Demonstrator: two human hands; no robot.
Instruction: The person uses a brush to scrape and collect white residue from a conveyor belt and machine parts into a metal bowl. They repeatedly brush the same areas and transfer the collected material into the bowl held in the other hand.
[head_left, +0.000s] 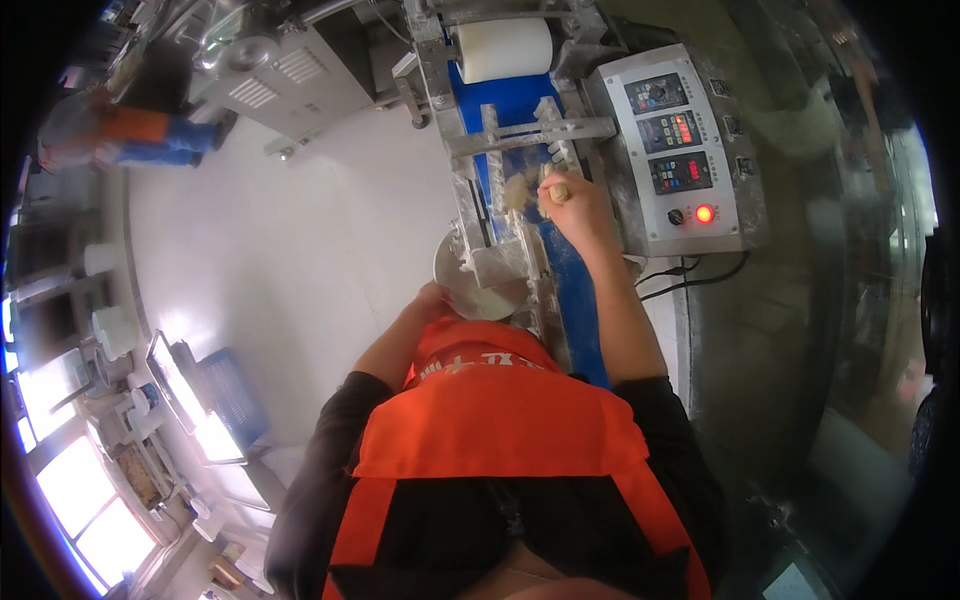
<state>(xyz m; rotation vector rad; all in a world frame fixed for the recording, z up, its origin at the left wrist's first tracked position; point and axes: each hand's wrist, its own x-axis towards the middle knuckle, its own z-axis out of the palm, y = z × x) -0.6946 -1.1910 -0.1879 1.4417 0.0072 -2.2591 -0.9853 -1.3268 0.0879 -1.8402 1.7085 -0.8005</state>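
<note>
My right hand (581, 206) is closed around a short wooden handle (559, 193) above the blue conveyor belt (574, 292). It looks like a brush, but the fist hides most of it. Beside the fist, a patch of pale flour-like powder (517, 193) lies on the machine. At the lower left, my left hand (433, 298) grips the rim of a round metal basin (487, 296). The basin sits under a powder-coated metal chute (499, 262), which covers part of it. The left fingers are partly hidden by the basin.
A control box (667, 142) with lit displays and a glowing red lamp (703, 214) stands right of the belt. A white roller (504, 50) spans the far end. Cables (697, 283) hang below the box. Another person (127, 131) stands at far left near a steel machine (277, 82).
</note>
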